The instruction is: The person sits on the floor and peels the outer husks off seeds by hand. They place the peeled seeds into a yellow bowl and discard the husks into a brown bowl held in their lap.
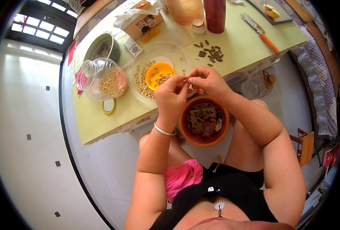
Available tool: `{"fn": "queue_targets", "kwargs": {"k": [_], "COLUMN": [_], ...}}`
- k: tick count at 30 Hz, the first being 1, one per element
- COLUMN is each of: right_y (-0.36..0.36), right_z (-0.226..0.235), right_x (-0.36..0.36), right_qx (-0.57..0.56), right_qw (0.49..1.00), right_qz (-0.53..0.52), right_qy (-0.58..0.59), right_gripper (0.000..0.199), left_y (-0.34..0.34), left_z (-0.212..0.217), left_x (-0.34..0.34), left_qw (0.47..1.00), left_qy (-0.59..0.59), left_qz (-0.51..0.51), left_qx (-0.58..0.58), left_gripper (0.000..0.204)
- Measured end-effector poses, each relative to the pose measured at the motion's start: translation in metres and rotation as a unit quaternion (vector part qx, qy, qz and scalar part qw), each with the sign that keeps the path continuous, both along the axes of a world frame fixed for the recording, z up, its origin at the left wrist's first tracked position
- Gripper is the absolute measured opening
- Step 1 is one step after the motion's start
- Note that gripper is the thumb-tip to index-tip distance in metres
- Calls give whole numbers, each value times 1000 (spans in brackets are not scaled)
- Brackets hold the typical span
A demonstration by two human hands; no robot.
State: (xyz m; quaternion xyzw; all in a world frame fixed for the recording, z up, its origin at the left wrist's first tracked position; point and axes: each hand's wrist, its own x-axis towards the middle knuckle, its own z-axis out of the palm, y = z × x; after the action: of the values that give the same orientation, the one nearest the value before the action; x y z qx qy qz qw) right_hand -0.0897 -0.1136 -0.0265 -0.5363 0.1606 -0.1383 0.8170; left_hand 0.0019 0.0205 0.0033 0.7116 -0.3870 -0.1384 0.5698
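Note:
My left hand (172,92) and my right hand (209,81) meet fingertip to fingertip over the table's near edge. Both are closed in a pinch around something tiny and pale, mostly hidden by the fingers. Just left of them is a small yellow bowl (153,71) with shelled kernels (162,79) in it. It stands on a clear round tray (133,82) strewn with pale round beans (142,85). Dark striped sunflower seeds (213,53) lie loose beyond my right hand. Below the hands, a brown bin (183,126) between my legs holds dark shells (203,117) and scraps.
On the left lie a clear jar of beans (112,83), a yellow-rimmed lid (108,107) and a green colander (114,51). Farther back stand a tissue box (139,23) and a dark red flask (214,15). A knife with an orange handle (269,43) rests at right.

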Motion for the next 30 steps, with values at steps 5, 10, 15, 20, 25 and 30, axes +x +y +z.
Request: {"fn": "queue_targets", "kwargs": {"k": [5,10,15,20,25,30], "right_y": [4,2,-1,0,-1,2], "right_z": [4,14,15,6,12,12], "right_x": [0,-6,-7,-6,-8,-7], "right_qx": [-28,-117,-120,-154,-60,-30], "right_qw": [999,993,992,988,998,997], "right_qz": [-26,-17,-8,-26,-13,-63], "right_qy": [-9,29,43,17,22,-14], "right_gripper": [12,12,11,11,10,9], "left_y": [3,4,5,4,6,7], "left_z": [-7,-4,-8,-13,2,5], "left_x": [2,0,2,1,7,12], "left_qw": [1000,995,986,999,956,968], "left_qy": [2,-101,-169,9,285,236], "left_qz": [1,-4,-8,-30,-47,29], "left_qx": [-17,0,11,-22,-57,-82], "left_gripper": [11,10,12,12,9,8]}}
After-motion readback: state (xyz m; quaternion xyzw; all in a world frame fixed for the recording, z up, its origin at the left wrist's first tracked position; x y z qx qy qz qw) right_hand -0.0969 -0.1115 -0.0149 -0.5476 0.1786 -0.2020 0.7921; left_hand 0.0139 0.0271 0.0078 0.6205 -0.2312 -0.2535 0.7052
